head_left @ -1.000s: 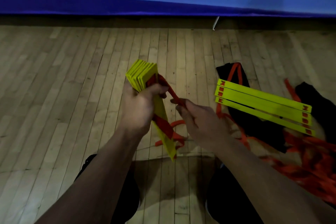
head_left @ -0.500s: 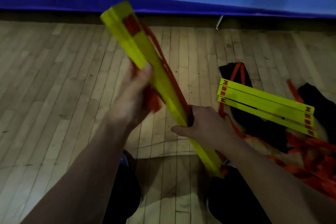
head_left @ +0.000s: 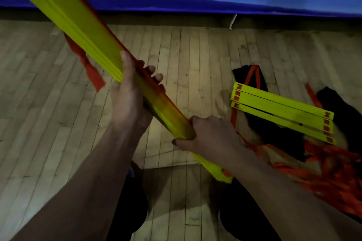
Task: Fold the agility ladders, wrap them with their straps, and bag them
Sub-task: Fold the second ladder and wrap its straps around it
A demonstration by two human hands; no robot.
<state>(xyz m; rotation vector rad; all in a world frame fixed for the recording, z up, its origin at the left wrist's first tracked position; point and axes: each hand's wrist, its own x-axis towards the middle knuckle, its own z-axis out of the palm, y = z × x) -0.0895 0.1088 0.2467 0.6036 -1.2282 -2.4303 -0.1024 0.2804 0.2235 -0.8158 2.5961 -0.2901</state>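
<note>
Swinging up from upright to a long diagonal, the folded ladder (head_left: 94,45) sat clenched by the left hand (head_left: 129,94) mid-stack and the right hand (head_left: 207,135) lower; its strap (head_left: 86,64) dangled loose, so wrapping likely remained unfinished.

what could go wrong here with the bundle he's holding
The rung stack is held only near its lower half by the left hand and right hand, so the long upper end may fan apart. The loose strap end dangles free below the stack and may unwind. The second ladder and its straps lie close by the right arm and might snag.
</note>
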